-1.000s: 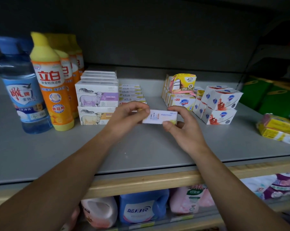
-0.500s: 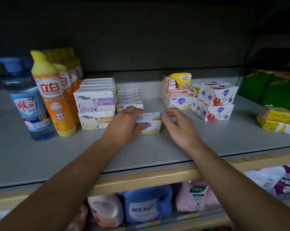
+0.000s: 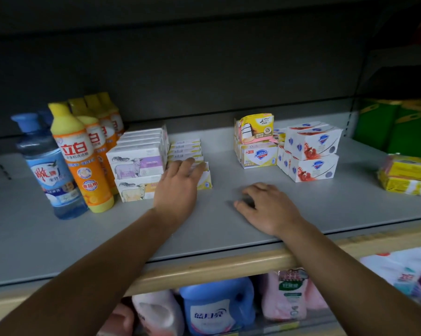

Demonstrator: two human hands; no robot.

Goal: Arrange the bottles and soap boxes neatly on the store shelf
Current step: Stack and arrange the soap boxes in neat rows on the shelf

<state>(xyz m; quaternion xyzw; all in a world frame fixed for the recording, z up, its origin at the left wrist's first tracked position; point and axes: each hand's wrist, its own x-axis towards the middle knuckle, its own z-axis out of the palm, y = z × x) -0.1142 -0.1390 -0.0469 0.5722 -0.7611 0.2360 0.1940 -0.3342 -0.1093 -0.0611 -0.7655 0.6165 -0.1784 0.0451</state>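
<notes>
My left hand (image 3: 178,183) lies with fingers stretched over the top of a small yellow-and-white soap box (image 3: 206,179). That box stands at the front of a row of like boxes (image 3: 185,149), beside stacked sheep-print soap boxes (image 3: 136,163). My right hand (image 3: 267,204) rests palm down on the grey shelf (image 3: 229,229), holding nothing. At the left stand a blue bottle (image 3: 47,166) and a line of orange bottles with yellow caps (image 3: 81,156). Further right are yellow shield-logo soap boxes (image 3: 258,154) and stacked white-and-red soap boxes (image 3: 311,151).
Yellow wrapped packs (image 3: 408,175) lie at the far right, with green packages (image 3: 393,127) behind them. A wooden front edge (image 3: 204,267) borders the shelf. Below it stand a blue detergent jug (image 3: 216,309) and pink refill bags (image 3: 287,294).
The soap box held by both hands was set down at the front of the small-box row. My right hand let go and moved right onto the shelf; my left hand stays on the box.
</notes>
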